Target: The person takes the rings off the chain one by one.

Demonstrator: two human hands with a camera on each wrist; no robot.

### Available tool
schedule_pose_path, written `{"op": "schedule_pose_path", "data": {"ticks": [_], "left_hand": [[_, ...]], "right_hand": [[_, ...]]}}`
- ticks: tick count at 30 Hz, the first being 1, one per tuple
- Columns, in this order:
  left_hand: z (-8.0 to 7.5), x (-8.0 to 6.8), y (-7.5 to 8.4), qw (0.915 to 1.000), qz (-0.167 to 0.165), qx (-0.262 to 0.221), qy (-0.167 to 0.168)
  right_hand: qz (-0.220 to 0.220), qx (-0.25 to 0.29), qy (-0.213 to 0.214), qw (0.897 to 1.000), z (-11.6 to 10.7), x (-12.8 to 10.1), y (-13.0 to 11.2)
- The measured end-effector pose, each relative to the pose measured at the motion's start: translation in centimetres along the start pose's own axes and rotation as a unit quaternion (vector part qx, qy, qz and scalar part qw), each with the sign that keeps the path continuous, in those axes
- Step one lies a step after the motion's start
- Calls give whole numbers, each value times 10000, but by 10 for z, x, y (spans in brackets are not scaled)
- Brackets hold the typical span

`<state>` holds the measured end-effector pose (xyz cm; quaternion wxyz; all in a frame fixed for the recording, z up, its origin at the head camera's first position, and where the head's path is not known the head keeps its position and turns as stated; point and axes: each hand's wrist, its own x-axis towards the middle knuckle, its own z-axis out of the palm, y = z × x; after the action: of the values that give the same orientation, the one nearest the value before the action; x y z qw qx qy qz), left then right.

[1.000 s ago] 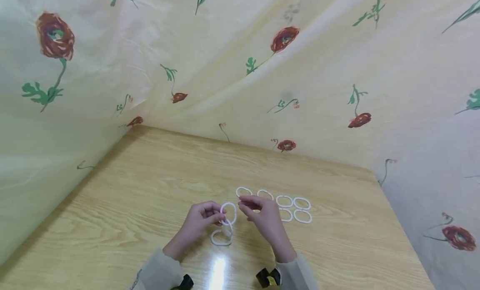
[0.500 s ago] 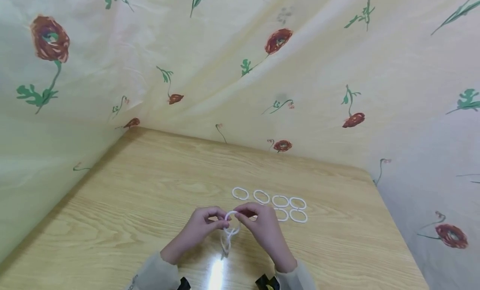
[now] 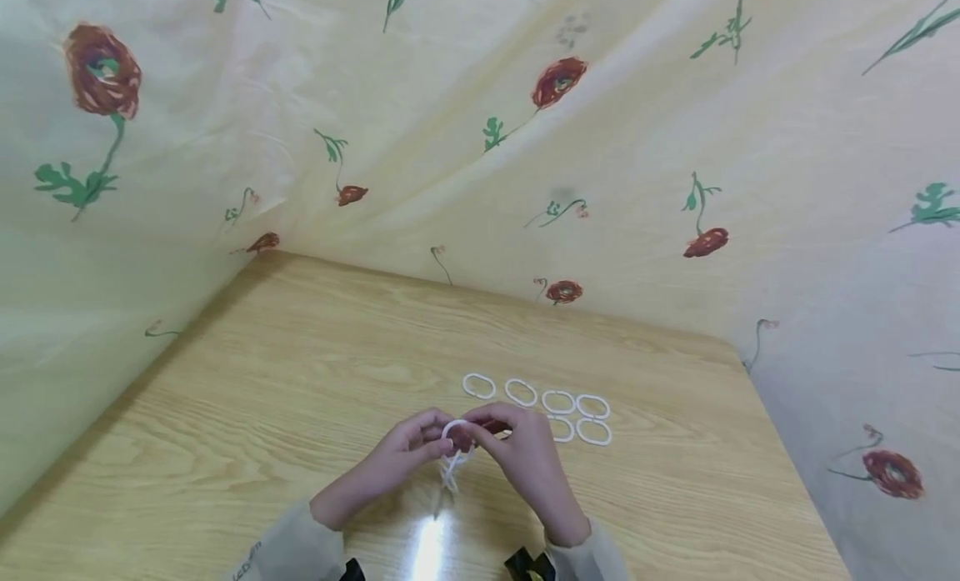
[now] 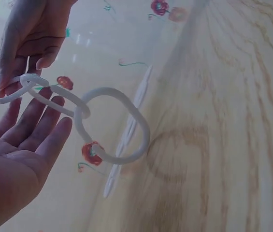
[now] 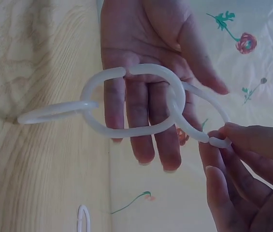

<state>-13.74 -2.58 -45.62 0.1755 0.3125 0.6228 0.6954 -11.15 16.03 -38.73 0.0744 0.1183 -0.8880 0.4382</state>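
Three oval white plastic chain links (image 5: 141, 131) are joined in a short chain between the two hands, each link having a small gap in its side. My right hand (image 3: 521, 448) pinches the end link (image 5: 201, 94) near its gap, between thumb and fingers. On that same link, my left hand (image 3: 405, 452) holds on from the other side, its remaining fingers (image 5: 141, 140) stretched out behind the chain. The far link (image 4: 143, 125) hangs free at the other end, over the table. In the head view the hands partly hide the chain.
Several loose white links (image 3: 558, 403) lie flat in two rows on the wood-grain table (image 3: 315, 356), just beyond the right hand. Flowered cloth (image 3: 420, 181) rises behind the table and along its sides. A bright reflection shows near the front.
My right hand has come left from beside the loose links and taken hold of the end link. The chain now hangs lower between the hands, and its links have turned.
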Motion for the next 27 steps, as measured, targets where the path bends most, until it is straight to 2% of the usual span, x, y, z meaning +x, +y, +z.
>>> {"op": "schedule_pose_path", "data": {"ticks": [5,8,11,14,19,27], "left_hand": [[1,0,1,9993,-298,-26,-235],[1,0,0,9981,-400,-245,-406],[0,0,-2,9971,-428,-325,-532],[-2,-2,-4,9971,-478,-169,-567],[-7,-6,-5,9974,-487,117,-514],[-12,-9,-7,9968,-441,-55,-665]], "right_hand": [[259,277,141,9992,1,1,0],[568,627,265,9961,2,1,2],[957,1070,329,9891,2,2,5],[1282,1473,385,9800,1,2,7],[1605,1794,516,9692,0,2,10],[1960,2120,528,9560,0,1,16]]}}
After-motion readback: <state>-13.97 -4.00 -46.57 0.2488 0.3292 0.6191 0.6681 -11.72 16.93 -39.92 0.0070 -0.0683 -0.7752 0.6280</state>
